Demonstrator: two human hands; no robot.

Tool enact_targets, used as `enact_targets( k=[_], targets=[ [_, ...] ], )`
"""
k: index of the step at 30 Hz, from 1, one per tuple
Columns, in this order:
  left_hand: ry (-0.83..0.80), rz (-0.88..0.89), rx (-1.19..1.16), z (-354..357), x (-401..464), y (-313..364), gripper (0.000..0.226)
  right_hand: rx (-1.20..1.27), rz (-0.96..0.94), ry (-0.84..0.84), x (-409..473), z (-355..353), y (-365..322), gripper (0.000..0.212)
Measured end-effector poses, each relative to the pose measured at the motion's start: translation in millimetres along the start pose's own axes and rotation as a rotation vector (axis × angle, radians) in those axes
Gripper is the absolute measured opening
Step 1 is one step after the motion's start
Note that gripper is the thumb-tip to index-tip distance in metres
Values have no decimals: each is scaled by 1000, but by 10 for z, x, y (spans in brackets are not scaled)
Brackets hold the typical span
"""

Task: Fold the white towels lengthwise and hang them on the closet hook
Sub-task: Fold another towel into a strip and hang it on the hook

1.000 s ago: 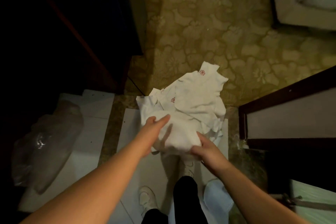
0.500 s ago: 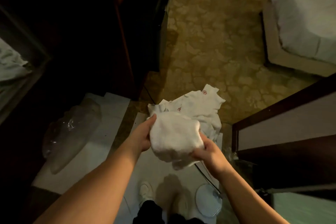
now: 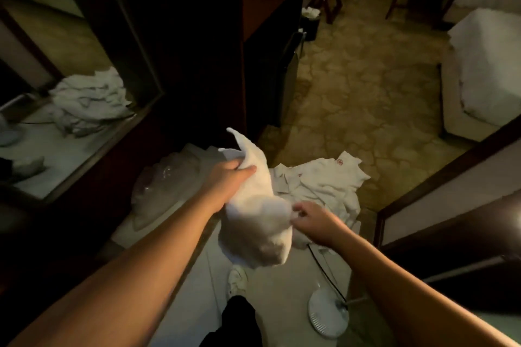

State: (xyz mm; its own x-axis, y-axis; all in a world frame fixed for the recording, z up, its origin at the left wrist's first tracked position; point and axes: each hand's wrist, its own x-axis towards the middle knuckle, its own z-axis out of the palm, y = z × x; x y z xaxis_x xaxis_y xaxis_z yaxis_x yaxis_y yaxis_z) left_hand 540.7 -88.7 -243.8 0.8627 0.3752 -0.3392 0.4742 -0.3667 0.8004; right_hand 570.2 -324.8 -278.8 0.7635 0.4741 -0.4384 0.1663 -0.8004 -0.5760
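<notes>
Head view. Patterned carpet [image 3: 352, 110] beyond the towel pile [image 3: 324, 189], bed [image 3: 487, 70] far right of it. Dark closet [image 3: 197, 51] left of the pile, mirror [image 3: 56, 93] further left, reflecting crumpled white cloth. Clear plastic bag [image 3: 160, 189] just left of the pile, on pale floor. Raised above the pile's near edge: one bunched towel [image 3: 256, 222]. Left hand [image 3: 228, 180] curled round its upper end, gripping. Right hand [image 3: 313, 220] at its right side, fingers bent against the cloth; whether pinching, cannot tell. Small white fan [image 3: 328, 315] nearer than the pile.
</notes>
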Motion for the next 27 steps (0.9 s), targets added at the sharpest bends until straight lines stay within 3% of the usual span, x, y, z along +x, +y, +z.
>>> enact_targets(
  k=[3, 5, 9, 12, 14, 17, 20, 23, 27],
  targets=[
    [-123, 132, 148, -317, -532, 225, 35, 1, -264, 169, -114, -492, -478, 60],
    [-131, 151, 220, -529, -888, 371, 14, 32, -431, 185, -181, -778, -850, 71],
    [-61, 148, 246, -949, -1536, 510, 20, 265, -367, -59, -391, -901, -1406, 79],
    [6, 174, 261, -1285, -2011, 464, 17, 324, -327, -239, -621, -692, -1580, 40],
    [92, 175, 237, -1512, -2295, 367, 13, 341, -399, -204, -826, -533, -1762, 21],
    [163, 152, 131, -1856, -2740, 132, 11, 396, -521, -80, -1231, -335, -2235, 13],
    [206, 149, -103, -2193, -3282, -134, 21, 218, -699, -16, -1732, -125, -2850, 9],
    [191, 211, -270, -2490, -3934, -364, 24, 3, -852, -5, -2283, 203, -3473, 27],
    [244, 266, -305, -2885, -4877, -691, 23, -189, -983, -103, -3070, 754, -4118, 6]
  ],
)
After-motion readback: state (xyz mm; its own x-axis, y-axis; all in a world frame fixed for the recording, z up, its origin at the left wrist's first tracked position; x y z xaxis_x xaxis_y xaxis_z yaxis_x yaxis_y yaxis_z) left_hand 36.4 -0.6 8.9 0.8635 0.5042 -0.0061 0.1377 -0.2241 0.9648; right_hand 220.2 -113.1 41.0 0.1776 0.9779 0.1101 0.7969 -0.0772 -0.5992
